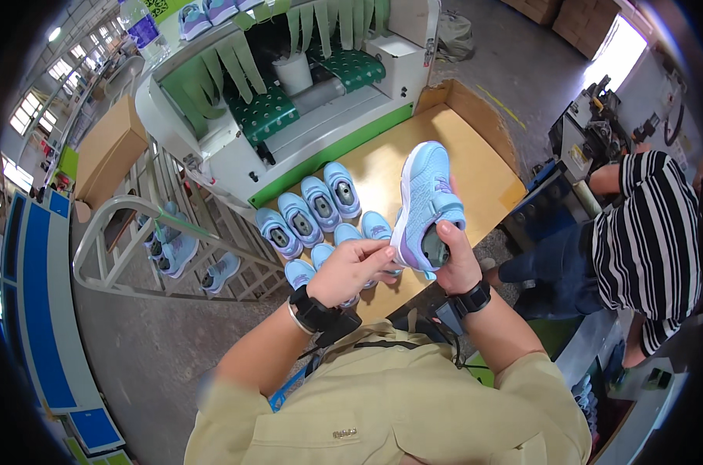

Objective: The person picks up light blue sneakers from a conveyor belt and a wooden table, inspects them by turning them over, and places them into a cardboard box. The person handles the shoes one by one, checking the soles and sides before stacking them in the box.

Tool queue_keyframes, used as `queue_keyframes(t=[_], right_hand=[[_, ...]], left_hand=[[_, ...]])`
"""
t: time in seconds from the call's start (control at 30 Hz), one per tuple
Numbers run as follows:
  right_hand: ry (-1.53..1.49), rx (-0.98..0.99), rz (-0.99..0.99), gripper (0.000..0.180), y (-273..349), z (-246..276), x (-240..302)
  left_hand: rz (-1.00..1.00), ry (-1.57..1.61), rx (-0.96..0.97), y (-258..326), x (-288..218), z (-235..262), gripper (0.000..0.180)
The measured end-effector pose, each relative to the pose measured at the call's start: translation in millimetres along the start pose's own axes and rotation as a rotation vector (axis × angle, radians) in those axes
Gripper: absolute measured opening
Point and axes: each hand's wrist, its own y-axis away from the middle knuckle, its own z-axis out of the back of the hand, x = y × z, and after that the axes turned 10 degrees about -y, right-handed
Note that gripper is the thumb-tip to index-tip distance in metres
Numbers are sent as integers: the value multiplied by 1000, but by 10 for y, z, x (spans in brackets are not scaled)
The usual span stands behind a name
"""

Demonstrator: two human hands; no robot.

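Far to my left, off the bench, a brown cardboard box [107, 151] leans beside the white-and-green conveyor machine [289, 116]. A clear bottle with a purple label [144, 32] stands on the machine's top near its left end. Under the machine's front edge, four light blue shoes [309, 209] lie in a row along the far left side of the wooden bench [475, 174], soles down and openings up, with more pairs just behind them toward me.

My left hand [351, 271] hangs over the bench's near edge, its fingers [382, 252] curled and pinching the heel end of the raised blue shoe [425, 205], I think at the edge of its sole, though the contact is small in view. My right hand [456, 260] grips that same shoe from below at the heel, thumb over the collar, holding it toe-up above the bench's near middle.

To the right, past the bench's right corner, a person in a striped shirt [650, 232] sits at a dark machine [592, 128].
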Motion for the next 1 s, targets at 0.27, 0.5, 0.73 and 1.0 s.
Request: queue_keyframes(t=[0.27,0.5,0.73,1.0], right_hand=[[28,-29,-43,101,41,-101,48],[-59,20,-76,104,13,17,35],[35,-11,-32,107,70,-85,-25],[93,-67,-12,106,44,-104,-45]], left_hand=[[-38,-86,-6,47,-62,1,33],[1,-95,-9,25,-81,31,32],[23,87,-70,52,5,-51,32],[8,86,-46,5,54,-21,30]])
